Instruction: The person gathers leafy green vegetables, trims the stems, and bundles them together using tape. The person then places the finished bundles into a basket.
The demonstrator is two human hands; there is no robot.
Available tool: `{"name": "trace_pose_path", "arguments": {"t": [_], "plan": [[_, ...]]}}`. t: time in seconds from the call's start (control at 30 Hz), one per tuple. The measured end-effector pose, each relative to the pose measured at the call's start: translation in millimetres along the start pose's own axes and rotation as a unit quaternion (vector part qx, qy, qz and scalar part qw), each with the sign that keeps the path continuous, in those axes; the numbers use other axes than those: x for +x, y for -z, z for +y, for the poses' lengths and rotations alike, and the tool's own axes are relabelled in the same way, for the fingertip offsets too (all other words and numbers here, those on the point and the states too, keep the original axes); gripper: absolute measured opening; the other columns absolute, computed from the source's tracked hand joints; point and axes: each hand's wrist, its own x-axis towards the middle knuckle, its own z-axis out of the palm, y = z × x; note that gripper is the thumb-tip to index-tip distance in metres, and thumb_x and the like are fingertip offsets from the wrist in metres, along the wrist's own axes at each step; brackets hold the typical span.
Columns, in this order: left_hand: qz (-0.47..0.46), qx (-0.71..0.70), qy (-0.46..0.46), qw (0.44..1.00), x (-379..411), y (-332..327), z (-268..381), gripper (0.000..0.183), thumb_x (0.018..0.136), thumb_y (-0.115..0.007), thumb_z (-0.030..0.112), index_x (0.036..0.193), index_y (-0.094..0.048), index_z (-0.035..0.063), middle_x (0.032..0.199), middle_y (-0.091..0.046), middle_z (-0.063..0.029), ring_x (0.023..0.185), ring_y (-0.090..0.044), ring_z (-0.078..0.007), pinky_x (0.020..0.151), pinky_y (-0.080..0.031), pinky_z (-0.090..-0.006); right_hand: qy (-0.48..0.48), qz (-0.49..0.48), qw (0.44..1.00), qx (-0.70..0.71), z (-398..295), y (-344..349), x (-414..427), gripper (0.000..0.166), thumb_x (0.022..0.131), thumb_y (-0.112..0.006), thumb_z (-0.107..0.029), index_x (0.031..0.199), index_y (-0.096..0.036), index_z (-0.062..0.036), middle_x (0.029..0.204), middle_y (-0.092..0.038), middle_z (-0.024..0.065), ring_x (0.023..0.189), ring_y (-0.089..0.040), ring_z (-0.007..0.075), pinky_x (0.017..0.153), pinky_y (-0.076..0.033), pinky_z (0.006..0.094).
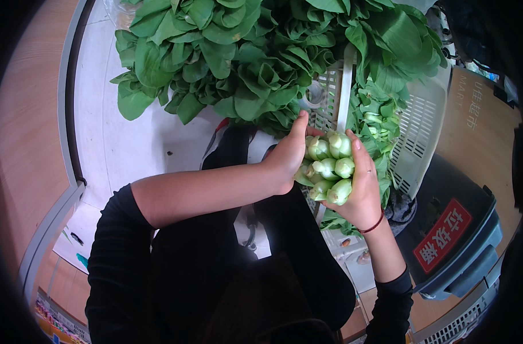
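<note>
Between my two palms sits a bunch of bok choy, its pale green stem ends turned up towards me. My left hand presses the bunch from the left, thumb pointing away. Around its right side curves my right hand, with a dark red cord on the wrist. The leaves of this bunch are hidden beneath the stems. Just beyond my left hand, a large pile of leafy greens spreads across the top of the view. A roll of clear tape rests by a white plastic crate.
Loose leaves fill the area right of the crate edge, beside a white slotted basket. Farther right stands a dark lidded bin with a red sign, near a cardboard-coloured panel bearing writing. A grey metal edge runs along the left.
</note>
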Motion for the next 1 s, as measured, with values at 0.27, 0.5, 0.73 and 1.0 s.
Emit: {"name": "trace_pose_path", "arguments": {"t": [0.27, 0.5, 0.73, 1.0], "plan": [[-0.082, 0.052, -0.123, 0.988, -4.4, -1.2, -17.6, 0.05, 0.095, -0.029, 0.053, 0.121, -0.043, 0.0124, 0.115, -0.051, -0.0044, 0.11, -0.048, -0.0154, 0.094, -0.04, -0.0341, -0.034, -0.007, 0.999, 0.037, 12.4, -4.7, -5.4, 0.118, 0.049, -0.088, -0.009, 0.141, -0.014, -0.0062, 0.131, -0.044, 0.0202, 0.111, -0.053, 0.0338, 0.095, -0.043, 0.0407], [-0.203, 0.265, -0.206, 0.92, -4.5, 18.9, -2.5, 0.048, 0.094, -0.042, 0.025, 0.133, -0.02, 0.0069, 0.135, -0.028, -0.0133, 0.125, -0.033, -0.0224, 0.1, -0.034, -0.0363, -0.144, 0.053, 0.973, 0.17, 17.0, -10.0, -21.2, 0.123, 0.05, -0.089, -0.014, 0.142, -0.008, -0.0021, 0.128, -0.044, 0.0158, 0.115, -0.048, 0.0266, 0.098, -0.039, 0.0382], [-0.09, 0.532, -0.566, 0.623, -6.7, 34.1, 12.1, 0.061, 0.068, -0.076, 0.023, 0.115, -0.04, 0.0088, 0.117, -0.04, -0.013, 0.107, -0.045, -0.0279, 0.093, -0.037, -0.0377, -0.096, 0.074, 0.98, 0.158, 21.2, -15.8, -20.4, 0.122, 0.052, -0.089, -0.015, 0.142, -0.007, -0.0034, 0.127, -0.046, 0.0164, 0.114, -0.05, 0.0265, 0.097, -0.039, 0.0384], [-0.014, 0.648, -0.56, 0.516, -16.7, 23.7, 3.1, 0.047, 0.058, -0.079, 0.033, 0.093, -0.056, 0.0102, 0.091, -0.05, -0.0024, 0.085, -0.047, -0.0225, 0.077, -0.036, -0.0346, -0.126, 0.058, 0.981, 0.134, 13.5, -10.4, -16.6, 0.116, 0.057, -0.086, -0.015, 0.142, -0.006, -0.0036, 0.125, -0.05, 0.0171, 0.112, -0.053, 0.0272, 0.096, -0.041, 0.0385]]}}
